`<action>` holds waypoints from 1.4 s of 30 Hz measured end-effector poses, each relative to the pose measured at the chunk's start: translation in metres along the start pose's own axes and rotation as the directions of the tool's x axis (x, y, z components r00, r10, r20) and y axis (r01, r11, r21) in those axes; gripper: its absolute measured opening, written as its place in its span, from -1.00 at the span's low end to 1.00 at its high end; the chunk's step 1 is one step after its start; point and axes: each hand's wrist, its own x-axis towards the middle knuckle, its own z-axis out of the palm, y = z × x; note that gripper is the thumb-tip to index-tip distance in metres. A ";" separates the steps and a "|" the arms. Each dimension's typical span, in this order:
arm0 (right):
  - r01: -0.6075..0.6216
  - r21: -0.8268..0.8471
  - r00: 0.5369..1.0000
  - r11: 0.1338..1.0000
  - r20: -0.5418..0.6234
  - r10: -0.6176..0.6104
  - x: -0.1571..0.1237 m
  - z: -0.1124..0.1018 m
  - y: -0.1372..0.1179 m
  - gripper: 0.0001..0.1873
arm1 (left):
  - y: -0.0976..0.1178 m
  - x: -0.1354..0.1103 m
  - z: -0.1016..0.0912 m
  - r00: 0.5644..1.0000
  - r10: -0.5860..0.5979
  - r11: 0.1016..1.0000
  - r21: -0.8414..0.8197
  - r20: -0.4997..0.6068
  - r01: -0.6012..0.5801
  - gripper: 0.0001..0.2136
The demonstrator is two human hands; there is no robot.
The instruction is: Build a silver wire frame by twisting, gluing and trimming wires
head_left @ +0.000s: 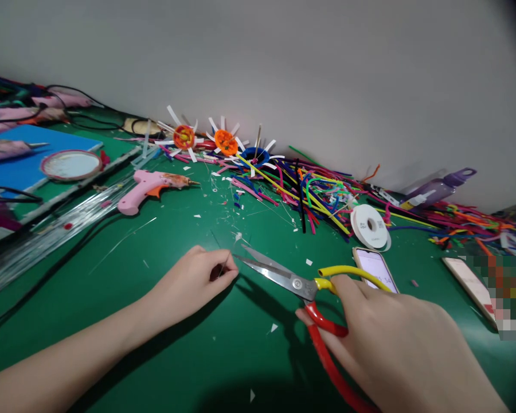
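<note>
My right hand (382, 332) is wrapped round a pair of scissors (279, 276) with one yellow and one red handle. The blades are a little apart, their tips pointing left. Just left of those tips, my left hand (202, 278) is closed in a pinch. A thin dark strand shows at its fingers, too fine to tell whether it is wire or thread. A pink hot glue gun (141, 192) lies to the left, beyond my left hand. Small white scraps (274, 328) lie on the green table (189, 361) around both hands.
Colourful pipe cleaners (284, 183) are heaped along the wall, with a white ribbon spool (371, 226) and a purple bottle (438, 189). Two phones (376, 269) lie at right. Round pieces with white strips (226, 141) stand behind. Clear sticks (69, 223) and more glue guns (8, 150) are left.
</note>
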 end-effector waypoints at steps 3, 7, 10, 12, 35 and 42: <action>0.007 -0.022 1.000 1.000 -0.005 -0.007 0.002 0.001 -0.003 -0.68 | -0.001 0.000 0.001 1.000 0.008 1.000 0.000 -0.003 -0.008 -0.77; 0.023 -0.062 0.998 0.998 -0.061 -0.027 0.005 0.000 -0.009 -0.68 | -0.003 0.000 0.001 1.000 0.019 1.000 0.003 -0.013 -0.019 -0.78; 0.018 -0.064 0.995 0.998 -0.098 -0.024 0.007 0.000 -0.012 -0.70 | -0.003 -0.001 0.002 1.000 0.023 1.000 0.003 -0.009 -0.023 -0.80; 0.018 -0.054 0.994 0.998 -0.108 -0.024 0.008 0.001 -0.014 -0.71 | -0.002 -0.001 0.001 1.000 0.020 1.000 0.011 0.006 -0.020 -0.80; -0.040 0.026 0.967 0.999 0.254 0.032 0.017 -0.011 -0.026 -0.85 | 0.003 -0.001 -0.015 0.995 0.066 0.978 0.192 0.079 -0.080 -0.66; -0.020 0.049 0.951 0.999 0.310 0.004 0.017 0.003 -0.031 -0.81 | -0.010 0.000 -0.024 0.954 0.068 0.938 0.345 -0.292 0.038 -0.58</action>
